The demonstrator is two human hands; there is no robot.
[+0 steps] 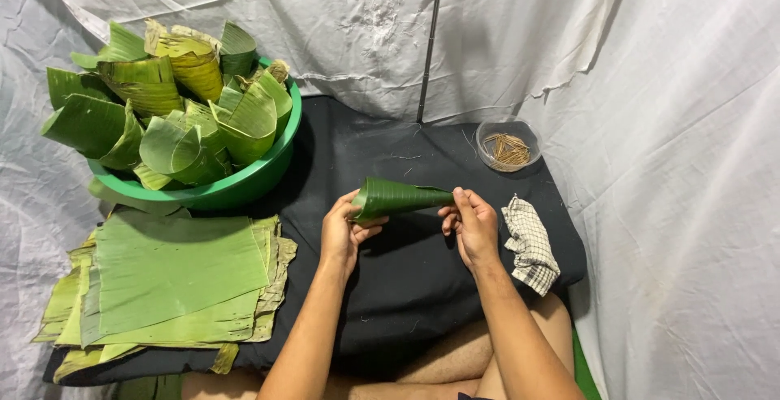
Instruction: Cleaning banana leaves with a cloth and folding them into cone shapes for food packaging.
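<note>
The green leaf cone (398, 198) lies flat from 9 to 3 o'clock above the black cloth (406, 278), its wide end gripped by the left hand (345, 233), its pointy tip pinched by the right hand (471, 223)

A green banana-leaf cone (396, 197), rolled tight and lying sideways with its wide mouth leftward and its point rightward, is held above the black cloth.
</note>
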